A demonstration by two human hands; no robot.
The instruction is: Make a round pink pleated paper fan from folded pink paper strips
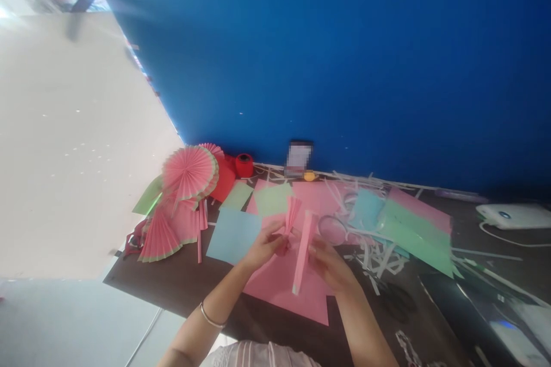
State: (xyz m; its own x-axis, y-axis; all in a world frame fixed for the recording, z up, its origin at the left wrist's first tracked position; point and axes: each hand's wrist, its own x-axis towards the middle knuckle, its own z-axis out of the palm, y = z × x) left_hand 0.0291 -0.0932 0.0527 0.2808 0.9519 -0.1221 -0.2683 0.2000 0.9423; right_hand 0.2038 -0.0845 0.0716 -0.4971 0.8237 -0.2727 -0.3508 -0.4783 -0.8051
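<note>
In the head view my left hand (pixel 267 248) is closed on the lower end of a narrow pink pleated paper (pixel 293 209), which spreads slightly at the top. My right hand (pixel 329 262) grips a pink folded paper strip (pixel 304 255) from its right side. The strip stands at a slant with its lower end toward me, and a small pale patch shows at that end. Pink paper sheets (pixel 287 289) lie on the table under both hands. A light blue sheet (pixel 235 235) lies left of my left hand.
Pink pleated fans (pixel 187 175) with green edges pile up at the left, near a red round object (pixel 244 166). A tape roll (pixel 332 230), white paper strips (pixel 381 261), dark-handled scissors (pixel 396 301) and a green sheet (pixel 415 235) lie to the right. A blue wall (pixel 336 57) rises behind.
</note>
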